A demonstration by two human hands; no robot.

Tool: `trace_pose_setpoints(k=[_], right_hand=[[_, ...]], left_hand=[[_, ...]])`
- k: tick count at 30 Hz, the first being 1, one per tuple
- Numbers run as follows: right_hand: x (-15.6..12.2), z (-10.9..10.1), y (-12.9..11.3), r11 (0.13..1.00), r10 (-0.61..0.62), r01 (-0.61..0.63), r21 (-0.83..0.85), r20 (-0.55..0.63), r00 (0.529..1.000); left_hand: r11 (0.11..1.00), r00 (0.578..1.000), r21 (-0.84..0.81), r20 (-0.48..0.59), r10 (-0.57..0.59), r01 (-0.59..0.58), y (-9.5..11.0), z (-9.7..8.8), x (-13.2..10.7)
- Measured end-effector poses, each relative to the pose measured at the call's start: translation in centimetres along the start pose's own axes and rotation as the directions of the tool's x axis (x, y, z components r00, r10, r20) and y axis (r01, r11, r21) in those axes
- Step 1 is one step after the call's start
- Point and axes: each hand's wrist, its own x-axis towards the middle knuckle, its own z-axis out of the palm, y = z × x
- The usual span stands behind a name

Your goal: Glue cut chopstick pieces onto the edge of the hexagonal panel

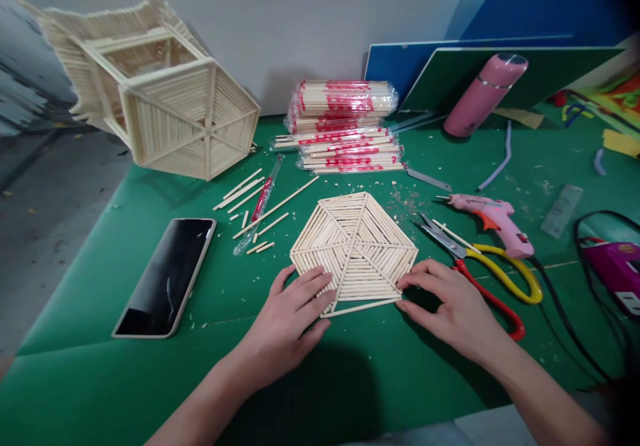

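A flat hexagon-like panel (370, 269) of thin wooden sticks, divided by spokes into wedges, lies on the green tabletop. Along its near edge runs a single wooden stick (361, 307), with a narrow gap to the rows above it. My left hand (295, 309) rests on the panel's near-left part, fingers stretched out over the sticks and thumb by the near-left corner. At the near-right corner, my right hand (447, 303) pinches the end of the single stick between thumb and fingers. The fingertips partly cover that corner.
Scissors (457, 249) and a pink glue gun (493, 216) with its cord lie right. A phone (165, 279) is left, near cut sticks (275, 207). Behind are wrapped chopstick packs (345, 123), a pink bottle (485, 96) and a large stick-built structure (170, 109).
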Motion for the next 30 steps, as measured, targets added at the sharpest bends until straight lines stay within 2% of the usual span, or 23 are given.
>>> trace_pose_setpoints(k=[14,21,27,30], right_hand=[[0.06,0.18,-0.02,1.0,0.007,-0.007,-0.019,0.006,1.0],[0.09,0.17,0.02,1.0,0.006,-0.006,-0.026,0.001,1.0],[0.02,0.16,0.11,1.0,0.003,-0.003,-0.022,0.002,1.0],[0.0,0.2,0.15,1.0,0.0,0.0,-0.016,-0.002,1.0]], left_hand=[[1.0,1.0,-0.027,-0.001,0.004,-0.004,-0.37,0.23,-0.3],[0.998,0.996,-0.033,0.071,0.057,-0.055,-0.65,-0.2,-0.33],[0.998,0.998,-0.038,0.029,0.046,-0.045,-0.58,0.03,-0.46],[0.999,0.999,-0.007,-0.027,0.031,-0.031,-0.19,0.33,-0.36]])
